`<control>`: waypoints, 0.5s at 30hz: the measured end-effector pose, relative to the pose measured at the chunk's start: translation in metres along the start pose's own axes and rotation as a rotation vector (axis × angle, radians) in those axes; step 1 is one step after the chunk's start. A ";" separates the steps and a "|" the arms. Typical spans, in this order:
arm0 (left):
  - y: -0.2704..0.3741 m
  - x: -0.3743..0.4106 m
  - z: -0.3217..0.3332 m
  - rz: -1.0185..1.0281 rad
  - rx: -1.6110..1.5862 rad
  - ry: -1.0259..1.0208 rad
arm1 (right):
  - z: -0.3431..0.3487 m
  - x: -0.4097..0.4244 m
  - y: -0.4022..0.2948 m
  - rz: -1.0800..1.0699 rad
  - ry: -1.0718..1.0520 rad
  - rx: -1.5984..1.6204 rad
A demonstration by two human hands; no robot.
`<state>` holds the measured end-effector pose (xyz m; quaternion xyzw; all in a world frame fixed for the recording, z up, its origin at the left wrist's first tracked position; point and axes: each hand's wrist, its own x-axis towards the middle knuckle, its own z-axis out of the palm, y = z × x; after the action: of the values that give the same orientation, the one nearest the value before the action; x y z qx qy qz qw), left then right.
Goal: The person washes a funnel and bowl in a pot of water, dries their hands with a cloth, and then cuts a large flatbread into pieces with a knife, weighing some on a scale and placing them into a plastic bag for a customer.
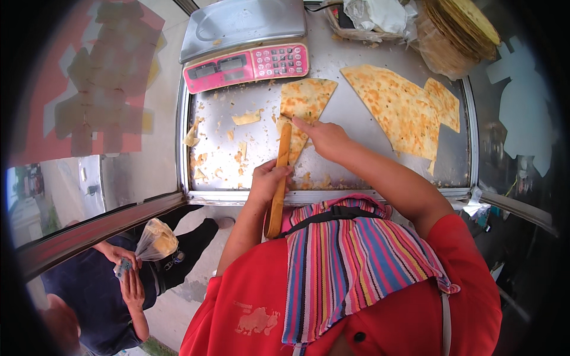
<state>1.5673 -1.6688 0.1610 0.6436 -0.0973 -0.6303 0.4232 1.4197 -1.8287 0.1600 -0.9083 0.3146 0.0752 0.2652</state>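
Note:
My left hand is closed around long bamboo tongs, near the front edge of the metal counter. The upper end of the tongs lies at a wedge of browned flatbread. My right hand reaches across the wedge's right side, index finger extended at a cut or fold in the bread; whether it holds anything else is hidden. Larger flatbread pieces lie to the right, one partly over another. Small bread scraps and crumbs are scattered left of the wedge.
A pink-fronted scale stands at the back left. Stacked round flatbreads in plastic and a basket with bags are at the back right. Metal-framed glass panels flank the counter. Lower left, another person holds a bag of food.

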 end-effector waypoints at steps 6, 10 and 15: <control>-0.009 0.004 0.006 0.056 0.048 0.015 | 0.005 -0.099 0.028 0.029 -0.108 -0.021; 0.008 -0.017 -0.003 0.061 0.112 0.021 | 0.000 -0.124 0.047 0.047 0.051 0.192; 0.040 -0.021 0.002 0.007 0.209 0.013 | -0.019 -0.054 0.052 -0.011 0.345 0.262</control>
<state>1.5779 -1.6804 0.2035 0.6880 -0.1620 -0.6110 0.3564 1.3445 -1.8437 0.1698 -0.8673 0.3573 -0.1244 0.3234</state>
